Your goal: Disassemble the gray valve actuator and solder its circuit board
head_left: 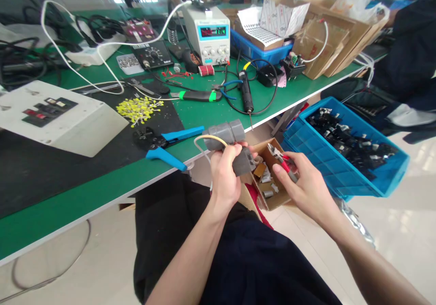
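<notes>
**Hands over the cardboard box**

Left hand (225,175) is wrapped around a grey plastic connector block (231,143) just left of the small brown cardboard box (264,150); right hand (304,182) pinches red-handled pliers (281,157) above it; beyond, the green tabletop (200,114)

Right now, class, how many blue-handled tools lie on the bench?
2: crimping pliers at the bench's near edge by the left hand, small cutters further back near the power supply. Others may be hidden.
</notes>
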The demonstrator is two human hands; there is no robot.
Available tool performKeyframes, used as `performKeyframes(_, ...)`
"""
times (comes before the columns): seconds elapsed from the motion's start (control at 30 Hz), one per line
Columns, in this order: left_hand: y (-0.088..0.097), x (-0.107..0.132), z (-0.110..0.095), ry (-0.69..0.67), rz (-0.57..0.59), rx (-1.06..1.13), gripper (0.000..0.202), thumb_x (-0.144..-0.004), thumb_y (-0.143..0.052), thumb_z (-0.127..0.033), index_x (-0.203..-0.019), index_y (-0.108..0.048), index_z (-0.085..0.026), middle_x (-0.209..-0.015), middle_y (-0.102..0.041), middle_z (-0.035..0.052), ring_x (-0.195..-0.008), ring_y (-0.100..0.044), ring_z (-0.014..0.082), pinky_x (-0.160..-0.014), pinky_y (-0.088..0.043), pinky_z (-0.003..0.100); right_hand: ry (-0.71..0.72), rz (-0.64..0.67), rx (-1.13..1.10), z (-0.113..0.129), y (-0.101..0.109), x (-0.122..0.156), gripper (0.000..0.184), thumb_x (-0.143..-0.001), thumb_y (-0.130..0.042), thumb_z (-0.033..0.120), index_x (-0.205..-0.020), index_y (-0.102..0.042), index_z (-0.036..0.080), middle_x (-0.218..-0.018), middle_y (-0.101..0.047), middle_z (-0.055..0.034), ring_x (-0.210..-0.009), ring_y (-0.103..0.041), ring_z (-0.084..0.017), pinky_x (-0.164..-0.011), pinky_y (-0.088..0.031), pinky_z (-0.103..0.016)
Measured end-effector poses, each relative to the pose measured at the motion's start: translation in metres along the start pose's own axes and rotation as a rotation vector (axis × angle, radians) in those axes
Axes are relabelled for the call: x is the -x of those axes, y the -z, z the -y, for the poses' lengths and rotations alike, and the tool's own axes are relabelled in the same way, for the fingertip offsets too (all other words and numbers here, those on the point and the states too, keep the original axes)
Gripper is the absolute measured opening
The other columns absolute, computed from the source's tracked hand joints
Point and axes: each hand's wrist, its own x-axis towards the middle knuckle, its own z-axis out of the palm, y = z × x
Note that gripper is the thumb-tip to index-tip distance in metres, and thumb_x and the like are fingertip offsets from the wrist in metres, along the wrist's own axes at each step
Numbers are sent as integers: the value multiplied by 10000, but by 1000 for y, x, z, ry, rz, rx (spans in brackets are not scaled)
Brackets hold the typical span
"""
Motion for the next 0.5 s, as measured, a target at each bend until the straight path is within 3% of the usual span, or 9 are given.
performKeyframes(0.1,4,0,-9,48,44,3,175,-831,-735,-314,-884,-741,-148,-902,-722,48,-870,-744,217,-764,-625,329,94,-72,27,8,5,-35,388,-1044,-565,500,-1278,-595,192,-1141,-635,-75,-1001,-624,-240,-888,-480,-353)
performKeyframes(0.23,11,-2,-21,87,101,-29,206,-858,-739,-325,-941,-737,-136,-917,-719,56,-835,-740,214,-736,-627,329,310,-88,208,35,-3,-115,407,-1052,-529,429,-1311,-597,122,-1160,-601,-145,-1117,-583,-316,-1007,-465,-434)
performKeyframes(0.37,20,-2,-38,129,164,-90,254,-890,-745,-357,-991,-728,-124,-954,-718,75,-874,-737,223,-771,-618,337,457,38,462,72,-35,-197,491,-1047,-549,480,-1358,-590,102,-1222,-573,-193,-1174,-529,-388,-1022,-447,-503)
performKeyframes(0.5,34,-3,-55,152,221,-188,290,-877,-785,-385,-1025,-713,-145,-992,-726,84,-932,-728,232,-828,-604,347,583,144,498,97,-75,-251,518,-951,-709,433,-1321,-626,80,-1222,-595,-220,-1162,-535,-399,-1020,-440,-500)
